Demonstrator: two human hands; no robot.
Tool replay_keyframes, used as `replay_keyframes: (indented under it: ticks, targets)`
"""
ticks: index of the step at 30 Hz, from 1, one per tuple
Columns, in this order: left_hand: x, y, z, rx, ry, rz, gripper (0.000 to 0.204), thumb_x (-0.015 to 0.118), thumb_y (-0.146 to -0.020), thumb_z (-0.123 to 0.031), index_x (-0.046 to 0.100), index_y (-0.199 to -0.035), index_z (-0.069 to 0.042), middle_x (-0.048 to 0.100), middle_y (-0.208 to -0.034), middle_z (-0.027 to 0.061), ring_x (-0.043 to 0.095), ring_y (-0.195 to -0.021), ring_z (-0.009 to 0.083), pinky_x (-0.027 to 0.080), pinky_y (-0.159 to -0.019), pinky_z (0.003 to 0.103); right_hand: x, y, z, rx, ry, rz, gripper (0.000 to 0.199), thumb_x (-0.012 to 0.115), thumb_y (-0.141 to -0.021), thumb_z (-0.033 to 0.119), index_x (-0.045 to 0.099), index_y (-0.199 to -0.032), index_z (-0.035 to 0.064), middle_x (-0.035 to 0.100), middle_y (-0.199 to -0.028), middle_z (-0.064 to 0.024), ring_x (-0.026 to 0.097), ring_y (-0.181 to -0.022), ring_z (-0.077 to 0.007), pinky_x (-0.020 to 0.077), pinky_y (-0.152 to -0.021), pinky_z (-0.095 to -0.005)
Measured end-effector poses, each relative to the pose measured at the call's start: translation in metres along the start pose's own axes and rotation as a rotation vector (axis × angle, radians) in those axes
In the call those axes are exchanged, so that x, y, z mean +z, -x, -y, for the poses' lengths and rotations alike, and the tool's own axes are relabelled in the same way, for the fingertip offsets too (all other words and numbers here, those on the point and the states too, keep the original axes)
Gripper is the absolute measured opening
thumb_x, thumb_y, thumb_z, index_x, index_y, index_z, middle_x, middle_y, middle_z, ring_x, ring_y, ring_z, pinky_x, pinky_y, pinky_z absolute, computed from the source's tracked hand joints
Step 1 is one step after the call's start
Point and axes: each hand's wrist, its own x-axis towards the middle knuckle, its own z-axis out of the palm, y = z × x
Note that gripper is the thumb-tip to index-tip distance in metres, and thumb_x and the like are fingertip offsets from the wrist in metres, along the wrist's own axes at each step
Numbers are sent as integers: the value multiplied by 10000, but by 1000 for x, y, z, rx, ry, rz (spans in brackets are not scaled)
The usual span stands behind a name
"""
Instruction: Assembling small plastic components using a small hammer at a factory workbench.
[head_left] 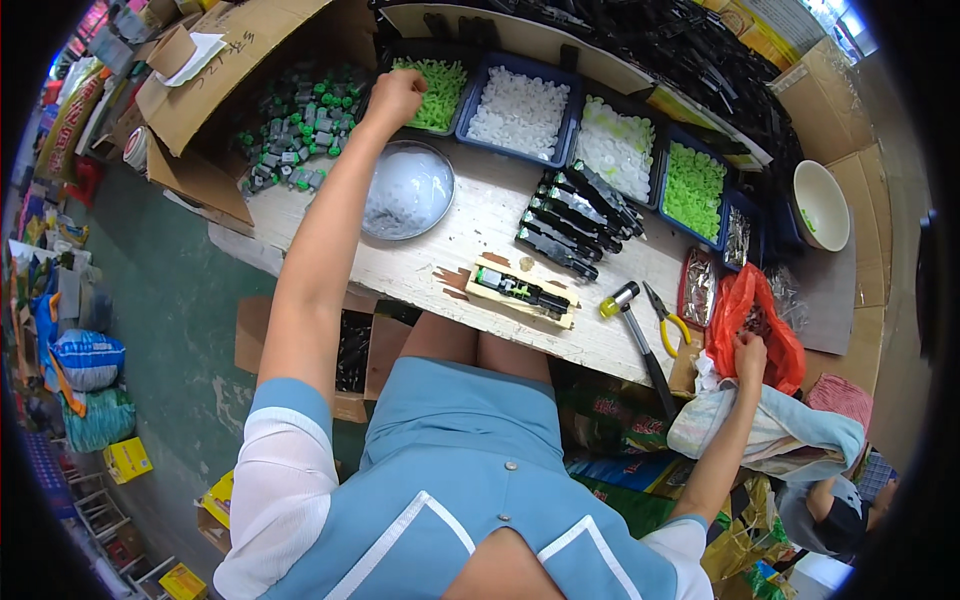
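Note:
My left hand (396, 95) is stretched far forward, its fingers closed at the near edge of a blue tray of green plastic parts (437, 90); what it holds I cannot make out. My right hand (749, 357) grips the lower edge of an orange-red plastic bag (756, 320) at the table's right end, above a bundled light cloth (770, 425). Between the hands, on the wooden table (470, 235), lies a small wooden jig holding a black part with a green tip (522, 291).
A round metal bowl (408, 190) of white pieces, a row of black parts (575, 220), a yellow-headed mallet (630, 320) and yellow-handled pliers (668, 322) lie on the table. Blue trays of white (520, 112) and green pieces (693, 188) line the back. A cardboard box of grey-green parts (295, 130) stands left.

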Motion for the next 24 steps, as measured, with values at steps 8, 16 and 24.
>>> replay_keyframes:
  ticks: [8,16,24]
  targets:
    - [-43,29,-1,-331,876,57,178,560,-824,-16,616,-982,45,629,-784,70,601,-638,128,478,-504,243,15,-3,-26,-58,-122,38,178,585,-752,138,587,-828,-22,609,-817,-229,589,-790,-388,452,-702,-422]
    - [-86,132,-13,-63,547,-78,103,633,-719,19,649,-820,18,594,-694,52,562,-591,107,434,-519,230,5,-2,-9,-153,-551,-307,158,451,-909,173,494,-945,25,582,-752,-117,580,-686,-207,454,-601,-328]
    - [-64,182,-10,196,-171,-84,68,633,-681,-1,601,-740,-15,538,-717,90,559,-661,266,447,-574,345,-21,24,53,-157,-525,-276,225,409,-942,194,518,-1051,31,594,-885,-114,576,-789,-206,459,-698,-308]
